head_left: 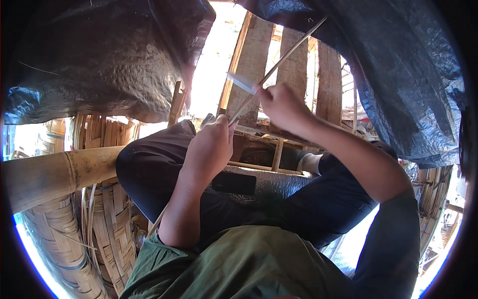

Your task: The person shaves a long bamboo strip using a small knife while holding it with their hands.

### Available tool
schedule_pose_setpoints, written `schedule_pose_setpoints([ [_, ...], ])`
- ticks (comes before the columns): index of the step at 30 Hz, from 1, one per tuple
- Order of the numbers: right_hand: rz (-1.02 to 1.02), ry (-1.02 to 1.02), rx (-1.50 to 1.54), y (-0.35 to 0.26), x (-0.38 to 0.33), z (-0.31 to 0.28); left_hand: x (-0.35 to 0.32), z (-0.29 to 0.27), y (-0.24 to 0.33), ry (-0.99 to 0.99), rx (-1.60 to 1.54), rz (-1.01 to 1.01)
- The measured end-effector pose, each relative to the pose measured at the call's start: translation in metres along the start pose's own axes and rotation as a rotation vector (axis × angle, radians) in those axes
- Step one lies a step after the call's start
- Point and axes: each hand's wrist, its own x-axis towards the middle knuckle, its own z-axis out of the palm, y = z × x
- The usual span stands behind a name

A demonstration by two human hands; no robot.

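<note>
My left hand [215, 141] is closed round a long thin bamboo strip [294, 51], above my left thigh. From this grip the strip slants up to the right, past my right hand; a thin end shows by my left elbow. In my right hand [285, 105], closed round its mostly hidden handle, is a knife with a pale, slightly blurred blade [241, 82] pointing up and left. The blade crosses close to the strip; whether it touches I cannot tell.
A thick bamboo pole [45, 177] runs at my left, over woven bamboo [55, 231]. Dark plastic sheets hang at the left [104, 70] and right [408, 84]. Upright wooden planks [293, 65] stand ahead. A dark flat rectangular thing [234, 183] lies between my legs.
</note>
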Motion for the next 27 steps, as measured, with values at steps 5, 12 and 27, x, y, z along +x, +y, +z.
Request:
schedule_pose_setpoints([
  [5, 0.016, -0.115, 0.108, -0.010, -0.023, 0.014, 0.002, -0.001, 0.002, -0.033, -0.013, -0.039],
  [12, 0.058, -0.200, -0.020, 0.004, 0.016, -0.021, 0.005, -0.004, -0.001, -0.071, -0.074, -0.044],
  [27, -0.246, 0.110, -0.233, 0.041, 0.023, -0.070, -0.006, -0.018, 0.005, -0.104, -0.103, -0.100],
])
